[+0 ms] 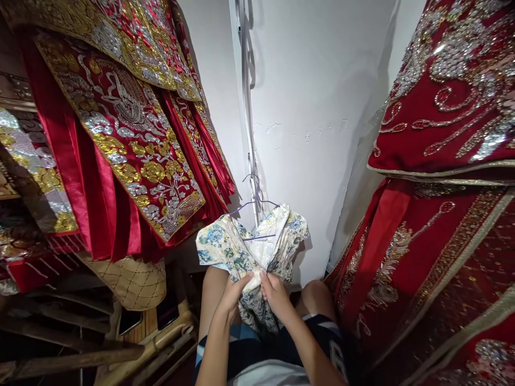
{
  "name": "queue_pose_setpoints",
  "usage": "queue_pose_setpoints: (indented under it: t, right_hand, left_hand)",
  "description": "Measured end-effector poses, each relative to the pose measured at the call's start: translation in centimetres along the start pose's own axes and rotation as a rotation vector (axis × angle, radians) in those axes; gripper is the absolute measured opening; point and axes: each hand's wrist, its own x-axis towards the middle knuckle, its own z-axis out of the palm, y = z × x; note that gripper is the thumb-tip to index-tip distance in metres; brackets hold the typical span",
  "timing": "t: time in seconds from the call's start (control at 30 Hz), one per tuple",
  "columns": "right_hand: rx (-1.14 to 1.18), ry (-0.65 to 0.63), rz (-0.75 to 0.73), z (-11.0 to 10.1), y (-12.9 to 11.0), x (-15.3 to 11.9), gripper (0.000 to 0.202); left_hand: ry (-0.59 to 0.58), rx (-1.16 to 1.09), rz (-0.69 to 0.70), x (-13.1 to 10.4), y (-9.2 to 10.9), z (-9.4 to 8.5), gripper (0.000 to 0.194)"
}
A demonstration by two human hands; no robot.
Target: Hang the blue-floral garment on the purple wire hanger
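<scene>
A white dress with blue, green and yellow flowers [225, 241] hangs over my lap on a thin purple wire hanger [257, 201]. The hanger's hook points up toward the wall. At the bottom of the wrap-style neckline, my left hand [238, 289] pinches the cloth, thumb on top. Close beside it, my right hand [275, 292] grips the other side of the front in the same way. Both thumbs nearly meet. The lower part of the garment falls in folds between my knees, and what my fingers hold underneath is hidden.
Red embroidered gowns with gold and silver hang on the left [148, 150] and on the right [446, 134]. A white wall [306, 96] with a vertical metal rail [243, 91] stands in front. Bamboo furniture [161, 338] with a phone-like dark object sits low left.
</scene>
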Motion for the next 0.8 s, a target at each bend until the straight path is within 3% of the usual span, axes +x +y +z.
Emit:
queue_pose_setpoints:
  t: [0.27, 0.43, 0.6, 0.8]
  right_hand:
    - [0.131, -0.018, 0.072, 0.4, 1.3, 0.0, 0.033]
    - [0.169, 0.046, 0.054, -0.1, 1.7, 0.0, 0.026]
    - [0.231, 0.01, 0.001, -0.3, 1.3, -0.1, 0.026]
    - [0.334, -0.014, 0.071, -0.1, 1.0, 0.2, 0.027]
  left_hand:
    - [0.052, -0.047, 0.085, 0.4, -1.6, 0.3, 0.056]
    - [0.026, -0.06, 0.025, -0.4, -0.8, 1.1, 0.061]
    - [0.053, -0.092, -0.051, -1.3, 0.4, 1.1, 0.053]
    - [0.04, -0.091, -0.028, -1.1, 0.0, 0.6, 0.065]
